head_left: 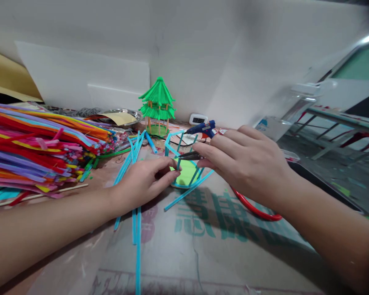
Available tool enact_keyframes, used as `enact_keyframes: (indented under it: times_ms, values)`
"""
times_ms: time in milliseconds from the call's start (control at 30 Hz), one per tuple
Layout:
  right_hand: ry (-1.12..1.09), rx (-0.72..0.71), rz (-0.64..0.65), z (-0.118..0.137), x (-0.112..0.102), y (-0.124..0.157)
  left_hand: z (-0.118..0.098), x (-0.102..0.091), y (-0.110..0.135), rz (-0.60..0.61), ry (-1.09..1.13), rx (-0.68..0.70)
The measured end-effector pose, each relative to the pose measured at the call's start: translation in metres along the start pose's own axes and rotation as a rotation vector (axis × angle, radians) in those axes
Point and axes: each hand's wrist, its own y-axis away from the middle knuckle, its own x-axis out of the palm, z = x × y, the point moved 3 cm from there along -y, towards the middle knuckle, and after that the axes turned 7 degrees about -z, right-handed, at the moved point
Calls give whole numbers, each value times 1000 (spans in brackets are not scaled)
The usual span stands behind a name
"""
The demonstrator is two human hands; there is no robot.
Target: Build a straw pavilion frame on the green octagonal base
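Observation:
My left hand (147, 182) pinches a blue pipe-cleaner post of a small frame (184, 164) that stands on a light green disc (187, 172). My right hand (244, 164) is closed on pliers (189, 156) with red handles (255, 209), and their dark tips touch the frame's top near my left fingertips. Loose blue pipe cleaners (137, 229) lie on the cardboard under my left wrist. A blue glue gun (203, 129) rests just behind the frame.
A big pile of many-coloured pipe cleaners (39, 147) fills the left side. A finished green pagoda model (158, 107) stands at the back by a metal dish (119, 116). A white wall closes the back; a table and red stools are at far right.

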Motion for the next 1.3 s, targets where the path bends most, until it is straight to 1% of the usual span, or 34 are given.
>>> enact_keyframes:
  times_ms: [100, 367, 533, 700, 800, 933, 1167, 1300]
  values:
    - [-16, 9, 26, 0, 1, 1, 1, 0, 1, -8, -1, 3]
    - [-27, 16, 3, 0, 1, 1, 0, 0, 0, 4, -3, 26]
    - [-28, 63, -49, -7, -3, 1, -1, -2, -1, -8, -32, 32]
    - [-4, 95, -88, -17, -7, 2, -1, -4, -3, -45, -20, 91]
    - [-4, 89, -82, -18, -8, 2, 1, -5, -4, -50, 1, 98]
    - [-3, 50, -53, -13, -8, 2, 4, -6, -4, -46, -23, 81]
    - [-37, -8, -22, -6, -6, 2, 1, -6, -4, -84, -46, 150]
    - [-30, 8, -3, -4, -6, 2, 0, -6, -3, -82, -60, 158]
